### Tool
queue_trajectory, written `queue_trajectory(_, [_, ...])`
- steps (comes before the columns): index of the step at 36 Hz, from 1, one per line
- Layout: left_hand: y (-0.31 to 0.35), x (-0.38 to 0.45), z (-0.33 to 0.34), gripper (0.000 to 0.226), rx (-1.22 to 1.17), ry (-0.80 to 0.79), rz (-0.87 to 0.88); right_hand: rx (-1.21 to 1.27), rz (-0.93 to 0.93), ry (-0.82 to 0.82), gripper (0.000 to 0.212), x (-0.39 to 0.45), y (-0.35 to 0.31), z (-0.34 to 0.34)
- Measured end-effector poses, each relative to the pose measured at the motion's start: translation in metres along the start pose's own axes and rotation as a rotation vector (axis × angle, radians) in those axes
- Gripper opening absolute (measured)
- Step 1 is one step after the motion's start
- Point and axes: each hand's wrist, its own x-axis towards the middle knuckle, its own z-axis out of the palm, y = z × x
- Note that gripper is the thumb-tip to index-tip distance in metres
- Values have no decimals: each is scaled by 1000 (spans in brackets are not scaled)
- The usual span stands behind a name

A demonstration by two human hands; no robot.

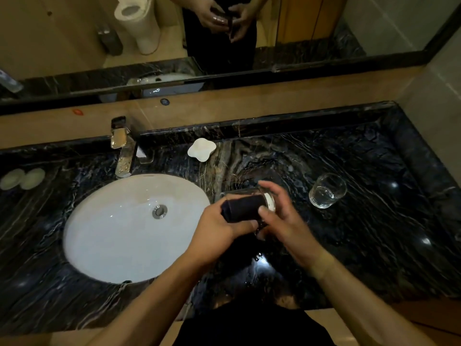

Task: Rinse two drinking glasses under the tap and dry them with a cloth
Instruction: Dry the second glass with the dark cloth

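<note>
The right hand's (282,216) fingers curl round the base end of a glass (264,203) held on its side, thumb near, fingers over the far side, so the glass can be turned while it is wiped. The left hand (219,226) grips a dark cloth (242,207), which looks stuffed into the glass from its left, open end; the fingers wrap the bunched part that sticks out. That grip suits drying the inside: one hand steadies and turns, the other twists the cloth against the wall. How deep the cloth reaches is hard to tell through the blur.

Both hands work just right of the sink (134,228), above the dark marble counter (361,151), probably so drips fall there and not on the floor; a few wet spots shine on the counter below the hands.

The second glass (327,191) stands upright on the counter to the right, well apart from the hands. Whether it is already dried I cannot tell.

The tap (122,146) sits at the far edge of the sink with no water visibly running, which fits rinsing being over. A white soap dish (201,149) lies far of the hands.
</note>
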Motion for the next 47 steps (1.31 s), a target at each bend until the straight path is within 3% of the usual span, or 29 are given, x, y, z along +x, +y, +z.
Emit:
queue_trajectory(6, [2,1,3,47,-112,-74,-63,-78,-103,156,39,4,6,7])
queue_trajectory(12, [-4,-2,8,50,235,-147,135,54,90,240,34,7,0,16])
queue_trajectory(16, [-15,3,-1,60,677,-240,419,88,413,130,36,8,-11,5])
queue_trajectory(19, [-16,4,-9,51,964,-390,613,98,679,-41,43,10,-16,-2])
queue_trajectory(23, [-14,5,-18,49,1242,-510,792,78,789,-174,49,11,-18,-4])
queue_trajectory(25, [-17,10,-19,50,1200,-492,770,91,740,-176,53,11,-17,-4])
queue_trajectory(27, [-20,12,-17,46,1022,-413,634,130,621,-169,53,10,-13,-3])
queue_trajectory(32, [-14,13,-6,41,300,-82,51,172,215,29,40,8,4,8])
queue_trajectory(37, [-3,11,6,41,-38,-37,-97,-1,28,137,25,12,12,16])
queue_trajectory(40, [-3,9,10,39,1,-35,-73,-56,-21,260,14,16,11,19])
queue_trajectory(42, [-8,9,9,38,114,-41,0,-53,18,284,17,17,10,21])
queue_trajectory(47, [-23,12,1,52,684,-155,390,73,347,132,24,18,-6,11])
